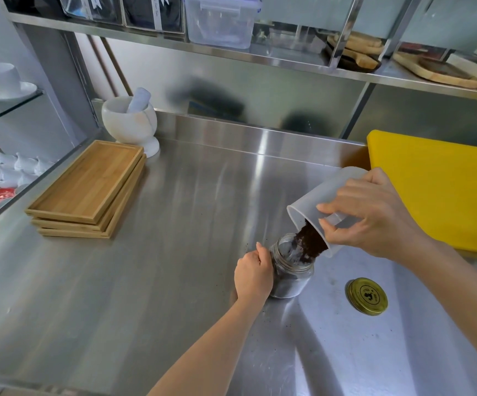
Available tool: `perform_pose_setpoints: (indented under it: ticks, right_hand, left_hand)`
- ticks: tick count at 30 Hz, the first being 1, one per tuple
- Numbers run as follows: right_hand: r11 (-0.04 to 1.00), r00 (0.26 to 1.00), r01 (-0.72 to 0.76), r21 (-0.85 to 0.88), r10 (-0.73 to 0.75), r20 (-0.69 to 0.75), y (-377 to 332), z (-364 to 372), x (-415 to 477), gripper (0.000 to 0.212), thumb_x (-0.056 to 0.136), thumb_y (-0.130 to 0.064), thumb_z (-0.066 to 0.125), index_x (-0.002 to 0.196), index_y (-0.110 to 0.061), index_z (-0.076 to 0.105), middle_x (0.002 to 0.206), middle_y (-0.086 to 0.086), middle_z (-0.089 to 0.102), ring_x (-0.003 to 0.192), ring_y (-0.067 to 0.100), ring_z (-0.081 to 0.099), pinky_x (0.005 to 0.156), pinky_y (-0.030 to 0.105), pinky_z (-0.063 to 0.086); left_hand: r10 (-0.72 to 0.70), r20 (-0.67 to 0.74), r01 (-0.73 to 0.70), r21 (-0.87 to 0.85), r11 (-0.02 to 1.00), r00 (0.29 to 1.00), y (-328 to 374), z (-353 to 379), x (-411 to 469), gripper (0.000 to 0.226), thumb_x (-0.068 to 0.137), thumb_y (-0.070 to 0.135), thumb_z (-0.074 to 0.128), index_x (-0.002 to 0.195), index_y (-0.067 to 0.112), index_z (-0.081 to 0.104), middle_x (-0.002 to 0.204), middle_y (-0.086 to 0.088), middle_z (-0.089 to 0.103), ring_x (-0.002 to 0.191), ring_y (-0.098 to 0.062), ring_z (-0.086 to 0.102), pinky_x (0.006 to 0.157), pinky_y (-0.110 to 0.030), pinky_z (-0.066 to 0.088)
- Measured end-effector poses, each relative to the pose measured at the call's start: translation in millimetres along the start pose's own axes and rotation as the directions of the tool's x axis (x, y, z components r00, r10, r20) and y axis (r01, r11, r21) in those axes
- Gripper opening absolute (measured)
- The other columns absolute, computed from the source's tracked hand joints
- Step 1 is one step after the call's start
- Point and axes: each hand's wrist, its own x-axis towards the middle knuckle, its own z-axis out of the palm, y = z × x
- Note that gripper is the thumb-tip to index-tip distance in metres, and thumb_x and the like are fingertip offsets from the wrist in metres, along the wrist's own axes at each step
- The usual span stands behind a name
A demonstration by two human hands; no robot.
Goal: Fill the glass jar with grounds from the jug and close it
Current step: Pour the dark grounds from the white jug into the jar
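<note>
A small glass jar (293, 277) stands upright and lidless on the steel counter, with dark grounds in its lower part. My left hand (253, 275) is wrapped around its left side. Above it, my right hand (374, 217) grips a translucent white plastic jug (321, 200), tipped steeply so its mouth hangs over the jar's opening. Dark brown grounds (310, 242) are sliding out of the jug's lip into the jar. The jar's gold metal lid (368, 295) lies flat on the counter, to the right of the jar and apart from it.
A stack of wooden trays (88, 190) lies at the left. A white mortar and pestle (131, 121) stands at the back. A yellow cutting board (437, 190) lies at the right, behind my right hand. A few spilled grounds speckle the steel counter (174, 267) near the jar.
</note>
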Motion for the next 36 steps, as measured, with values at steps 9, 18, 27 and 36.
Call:
perform_pose_setpoints:
  ticks: [9, 18, 27, 36]
  right_hand:
    - [1.000, 1.000, -0.006, 0.004, 0.006, -0.008, -2.2, 1.6, 0.5, 0.015, 0.065, -0.018, 0.069, 0.069, -0.003, 0.070, 0.056, 0.008, 0.062, 0.054, 0.020, 0.048, 0.066, 0.031, 0.030]
    - [0.999, 1.000, 0.011, 0.032, -0.010, -0.028, -3.1, 3.2, 2.4, 0.012, 0.066, -0.016, 0.069, 0.068, -0.004, 0.070, 0.053, 0.005, 0.059, 0.060, 0.010, 0.036, 0.064, 0.031, 0.026]
    - [1.000, 0.999, 0.029, 0.003, -0.029, -0.024, -3.4, 4.0, 2.8, 0.012, 0.065, -0.016, 0.070, 0.067, -0.005, 0.069, 0.052, 0.005, 0.057, 0.059, 0.014, 0.038, 0.064, 0.031, 0.024]
    - [0.998, 0.998, 0.064, 0.007, -0.064, -0.010, -5.6, 1.9, 5.2, 0.012, 0.066, -0.017, 0.070, 0.069, -0.005, 0.070, 0.052, 0.004, 0.057, 0.051, 0.018, 0.044, 0.063, 0.032, 0.025]
  left_hand:
    - [-0.009, 0.010, 0.009, 0.003, 1.000, 1.000, 0.0, -0.3, 0.4, 0.056, 0.094, 0.028, 0.032, 0.041, 0.016, 0.017, 0.040, 0.000, 0.028, 0.042, -0.020, 0.026, 0.050, -0.034, 0.022]
    - [0.003, 0.015, -0.003, 0.002, 1.000, 1.000, 1.4, -2.0, -0.6, 0.056, 0.094, 0.027, 0.033, 0.040, 0.017, 0.018, 0.040, 0.001, 0.027, 0.044, -0.021, 0.025, 0.052, -0.034, 0.023]
    - [-0.010, -0.005, 0.010, -0.010, 1.000, 1.000, 1.9, -1.6, -0.7, 0.056, 0.094, 0.027, 0.033, 0.042, 0.015, 0.020, 0.051, -0.025, 0.043, 0.059, -0.044, 0.040, 0.055, -0.036, 0.027]
    - [0.004, -0.008, -0.004, 0.000, 1.000, 1.000, 2.4, -1.6, -1.0, 0.055, 0.094, 0.027, 0.032, 0.042, 0.015, 0.021, 0.057, -0.029, 0.050, 0.060, -0.042, 0.038, 0.056, -0.036, 0.029]
